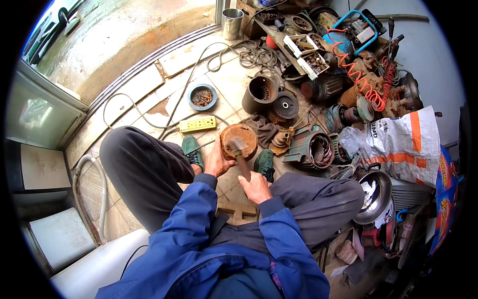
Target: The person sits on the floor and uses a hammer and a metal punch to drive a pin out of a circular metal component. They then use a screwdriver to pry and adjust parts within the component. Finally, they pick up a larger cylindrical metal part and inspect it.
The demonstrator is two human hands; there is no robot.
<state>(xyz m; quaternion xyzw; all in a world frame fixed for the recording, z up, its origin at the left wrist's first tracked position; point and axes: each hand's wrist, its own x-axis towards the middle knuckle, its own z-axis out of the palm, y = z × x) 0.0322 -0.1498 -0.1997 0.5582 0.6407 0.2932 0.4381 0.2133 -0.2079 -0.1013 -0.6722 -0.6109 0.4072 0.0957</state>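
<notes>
I sit low with my knees apart, in a blue jacket and grey trousers. A rusty round motor end cover [245, 135] stands on the floor tiles between my green shoes. My left hand [215, 162] holds the cover's left edge. My right hand [255, 187] grips the wooden handle of a hammer [238, 147], whose metal head rests against the face of the cover. A wooden block [238, 211] lies on the floor just in front of my lap.
A yellow power strip [198, 124] and cables lie ahead on the floor. Motor housings [260, 93], rotors and an orange coiled hose [369, 85] crowd the right. A white and orange sack [398, 145] and a metal bowl [374, 198] sit at right. A steel cup [232, 23] stands far ahead.
</notes>
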